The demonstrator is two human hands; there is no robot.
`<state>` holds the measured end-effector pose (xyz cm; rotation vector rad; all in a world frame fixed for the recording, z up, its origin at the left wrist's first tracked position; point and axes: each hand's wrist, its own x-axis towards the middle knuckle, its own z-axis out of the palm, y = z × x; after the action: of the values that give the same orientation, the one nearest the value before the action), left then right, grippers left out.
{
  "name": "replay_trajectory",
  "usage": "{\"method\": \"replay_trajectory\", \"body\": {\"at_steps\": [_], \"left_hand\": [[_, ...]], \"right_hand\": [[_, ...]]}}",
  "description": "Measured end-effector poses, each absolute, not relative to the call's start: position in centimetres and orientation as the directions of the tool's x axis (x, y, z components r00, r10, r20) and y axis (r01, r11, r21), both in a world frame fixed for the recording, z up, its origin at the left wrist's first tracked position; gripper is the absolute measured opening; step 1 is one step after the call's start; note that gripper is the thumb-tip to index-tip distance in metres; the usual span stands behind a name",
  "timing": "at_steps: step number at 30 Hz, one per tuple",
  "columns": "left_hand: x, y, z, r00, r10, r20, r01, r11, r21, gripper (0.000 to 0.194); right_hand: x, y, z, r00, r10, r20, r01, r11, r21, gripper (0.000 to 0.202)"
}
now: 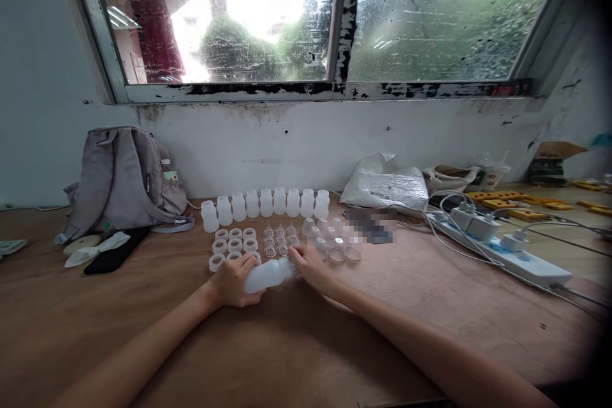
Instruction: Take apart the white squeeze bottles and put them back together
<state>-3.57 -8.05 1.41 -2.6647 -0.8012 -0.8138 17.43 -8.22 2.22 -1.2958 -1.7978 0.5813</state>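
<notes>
My left hand [233, 282] is wrapped around the body of a frosted white baby bottle [264, 276], tilted nearly on its side above the table. My right hand [310, 266] grips the bottle's top end, where a clear part shows; the fingers partly hide it. Just beyond my hands, white collar rings [234, 245] stand in rows, the nearest partly covered by my left hand. Clear silicone nipples [281, 240] sit in the middle. Clear dome caps [336, 255] stand to the right. Behind them runs a row of several upright frosted bottles [266, 203].
On the left are a grey backpack [122, 178], a black phone-like slab [117, 252] and a crumpled tissue [98, 250]. A plastic bag [385, 183] lies at the back. A power strip [507, 252] with trailing cables occupies the right, near yellow pieces [521, 199]. A wall with a window rises behind.
</notes>
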Motion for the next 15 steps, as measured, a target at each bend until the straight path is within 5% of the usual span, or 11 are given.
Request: {"method": "replay_trajectory", "body": {"at_steps": [5, 15], "left_hand": [[-3.4, -8.0, 1.3, 0.69, 0.446, 0.569, 0.562, -0.827, -0.033, 0.037], [-2.9, -9.0, 1.7, 0.613, 0.57, 0.547, 0.596, -0.788, 0.153, 0.035]], "right_hand": [[18.0, -8.2, 2.9, -0.21, 0.889, 0.407, 0.584, 0.448, -0.677, 0.034], [18.2, -8.5, 2.4, -0.064, 0.896, 0.438, 0.475, 0.414, -0.776, 0.036]]}}
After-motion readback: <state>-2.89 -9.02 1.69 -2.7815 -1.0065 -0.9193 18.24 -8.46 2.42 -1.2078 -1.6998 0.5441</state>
